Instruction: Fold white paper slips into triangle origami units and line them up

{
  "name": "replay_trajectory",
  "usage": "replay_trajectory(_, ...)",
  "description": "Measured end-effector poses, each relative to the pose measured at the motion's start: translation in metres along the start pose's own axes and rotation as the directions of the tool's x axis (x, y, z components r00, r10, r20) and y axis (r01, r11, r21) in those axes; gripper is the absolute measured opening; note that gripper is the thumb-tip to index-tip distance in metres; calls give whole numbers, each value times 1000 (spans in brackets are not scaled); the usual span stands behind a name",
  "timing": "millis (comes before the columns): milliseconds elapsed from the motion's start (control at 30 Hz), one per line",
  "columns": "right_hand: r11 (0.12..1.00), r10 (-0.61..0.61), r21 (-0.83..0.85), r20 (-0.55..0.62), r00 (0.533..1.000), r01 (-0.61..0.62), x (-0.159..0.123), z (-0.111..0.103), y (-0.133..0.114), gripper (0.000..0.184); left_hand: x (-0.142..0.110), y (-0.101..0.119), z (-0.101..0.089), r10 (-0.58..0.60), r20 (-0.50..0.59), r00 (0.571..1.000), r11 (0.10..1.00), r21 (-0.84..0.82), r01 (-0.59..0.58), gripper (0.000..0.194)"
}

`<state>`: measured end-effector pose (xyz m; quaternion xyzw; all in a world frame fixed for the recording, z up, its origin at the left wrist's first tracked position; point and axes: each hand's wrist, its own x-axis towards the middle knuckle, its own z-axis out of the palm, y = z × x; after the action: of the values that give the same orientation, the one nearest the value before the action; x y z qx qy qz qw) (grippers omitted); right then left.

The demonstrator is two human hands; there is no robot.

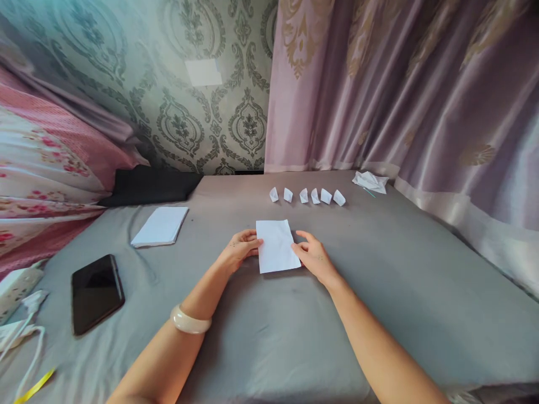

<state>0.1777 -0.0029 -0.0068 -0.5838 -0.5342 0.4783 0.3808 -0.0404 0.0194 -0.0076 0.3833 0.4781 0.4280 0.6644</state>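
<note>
A white sheet of paper [277, 247] is held between my two hands, just above the grey cloth. My left hand [242, 248] pinches its left edge, the thumb on top and the fingers beneath. At the right edge my right hand [315, 255] grips the sheet the same way, its index finger stretched beyond the edge. Behind the sheet stands a row of several small folded paper pieces [315, 196]. To the left lies a stack of white paper [160, 226].
A dark tablet or phone [96, 293] lies at the left. By the left edge are a white power strip [17, 289], cables and a yellow strip [39, 386]. Black folded cloth [154, 185] rests at the back left; crumpled white paper [370, 181] sits near the curtain [357, 101].
</note>
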Motion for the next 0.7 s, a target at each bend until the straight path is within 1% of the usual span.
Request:
replay_trajectory(67,996,43,72,27,999,-45,-2,0,-5,58,-2,1,0,-7,11,1000,1000,-15,7,35)
replay_trajectory(167,993,46,108,59,997,-52,-3,-1,-6,58,-2,-1,1,-14,7,1000,1000,11,14,31)
replay_trajectory(200,994,40,98,64,997,-46,-3,-1,-4,58,-2,-2,0,-19,-7,1000,999,32,19,29)
replay_trajectory(267,997,38,62,58,998,-42,-2,-1,-1,55,-1,-4,-1,-1,-85,996,995,104,9,25)
replay_trajectory(300,998,45,44,49,998,-47,-1,-1,1,54,-1,-4,-2,38,-135,990,986,168,-15,24)
replay_trajectory(333,998,58,32,38,998,-59,0,-1,2,52,-1,-5,-4,104,-169,980,963,262,-57,25)
replay_trajectory(367,997,76,27,24,997,-77,0,-1,3,50,-2,-4,-6,191,-170,967,916,385,-113,28)
replay_trajectory(400,994,100,32,8,995,-101,1,-2,3,48,-3,-4,-7,279,-117,953,836,518,-181,32)
replay_trajectory(433,990,131,49,-5,991,-130,2,-2,3,44,-5,-3,-9,347,-16,938,726,638,-257,38)
replay_trajectory(467,984,163,73,-15,986,-162,3,-3,3,41,-7,-2,-10,383,113,917,601,723,-340,43)
replay_trajectory(500,977,194,98,-24,981,-191,4,-3,3,37,-9,-2,-11,391,241,888,484,767,-421,49)
replay_trajectory(533,969,221,118,-31,975,-216,5,-4,2,34,-11,-2,-11,383,350,855,388,779,-492,53)
replay_trajectory(567,963,243,133,-37,969,-236,5,-4,2,31,-12,-2,-11,373,431,822,317,773,-549,58)
replay_trajectory(600,958,259,141,-45,965,-250,6,-4,2,29,-13,-3,-11,367,486,793,262,764,-589,60)
replay_trajectory(633,955,267,146,-53,962,-257,6,-4,1,27,-13,-4,-10,370,517,772,218,760,-613,60)
replay_trajectory(700,953,272,153,-61,960,-260,5,-3,1,23,-12,-7,-7,378,541,751,153,764,-627,54)
